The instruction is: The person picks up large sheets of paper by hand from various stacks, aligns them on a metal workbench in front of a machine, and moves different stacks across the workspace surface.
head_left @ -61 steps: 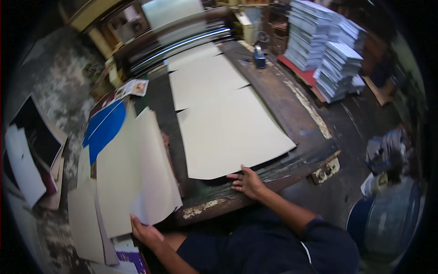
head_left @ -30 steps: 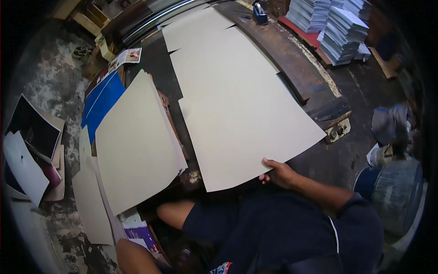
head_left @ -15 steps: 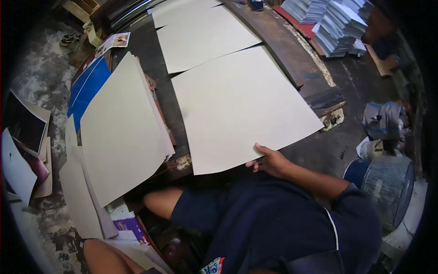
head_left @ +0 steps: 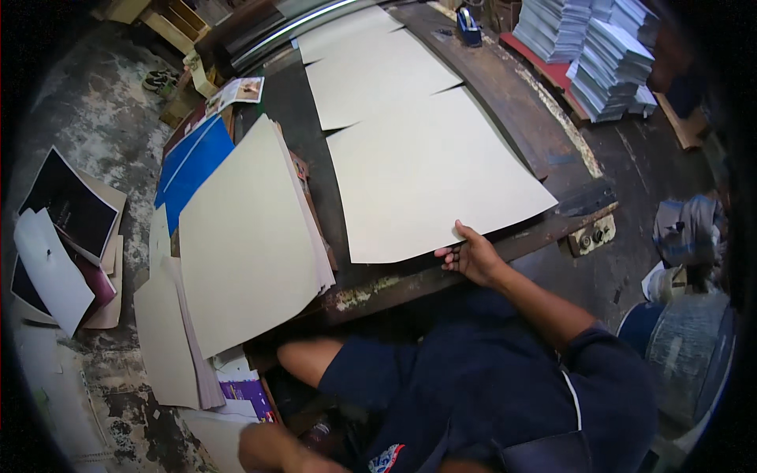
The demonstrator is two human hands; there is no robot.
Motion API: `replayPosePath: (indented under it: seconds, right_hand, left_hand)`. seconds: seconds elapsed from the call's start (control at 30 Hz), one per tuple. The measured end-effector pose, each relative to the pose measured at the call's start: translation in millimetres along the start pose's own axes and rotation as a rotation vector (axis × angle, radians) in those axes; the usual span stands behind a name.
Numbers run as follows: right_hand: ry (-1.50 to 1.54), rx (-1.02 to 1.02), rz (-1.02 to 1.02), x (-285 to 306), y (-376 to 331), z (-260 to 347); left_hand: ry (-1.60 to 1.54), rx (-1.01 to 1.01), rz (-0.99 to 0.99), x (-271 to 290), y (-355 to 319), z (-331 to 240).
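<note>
My right hand (head_left: 475, 256) grips the near edge of a cream cardboard sheet (head_left: 441, 177), thumb on top and fingers curled underneath. This sheet lies on the dark table, with further cream sheets (head_left: 386, 75) in a row beyond it, their edges meeting or overlapping. What appears to be my left hand (head_left: 266, 448) is low at the left, near the lower edge of the view; its fingers cannot be made out. Nearest to it are a smaller cardboard stack (head_left: 167, 335) and a purple printed box (head_left: 243, 394). A large stack of cream cardboard (head_left: 248, 236) leans left of the table.
A metal roller (head_left: 307, 27) spans the table's far end. A blue tape dispenser (head_left: 468, 27) stands at the far right edge. Stacks of white paper (head_left: 611, 67) are beyond. A wrapped drum (head_left: 684, 347) stands at right; loose printed sheets (head_left: 71, 213) lie at far left.
The view has shifted, so most things sit further right. The held sheet and my right hand have moved slightly away from me. The bare skin at lower left has moved right and down.
</note>
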State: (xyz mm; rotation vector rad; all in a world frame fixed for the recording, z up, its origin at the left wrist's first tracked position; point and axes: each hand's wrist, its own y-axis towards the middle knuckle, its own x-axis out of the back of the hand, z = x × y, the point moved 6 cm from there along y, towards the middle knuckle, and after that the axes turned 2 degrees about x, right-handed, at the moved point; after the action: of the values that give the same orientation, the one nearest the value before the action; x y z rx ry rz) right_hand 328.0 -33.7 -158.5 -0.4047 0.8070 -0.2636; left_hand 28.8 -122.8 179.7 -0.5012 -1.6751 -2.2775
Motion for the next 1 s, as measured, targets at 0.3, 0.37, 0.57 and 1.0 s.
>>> replayPosePath:
  seconds: [0.3, 0.37, 0.57, 1.0]
  right_hand:
    - [0.033, 0.085, -0.067, -10, 46, 9]
    - [0.044, 0.131, -0.056, -6, 56, 9]
    - [0.07, 0.245, -0.142, -5, 63, 18]
    - [0.02, 0.169, -0.013, -25, 43, 26]
  left_hand:
    - [0.337, 1.084, 0.868, -58, -183, 142]
    - [0.255, 1.207, 0.977, -58, -194, 131]
    - [0.155, 1.287, 0.8, -47, -207, 122]
    - [-0.317, 1.814, 0.088, -5, -272, 129]
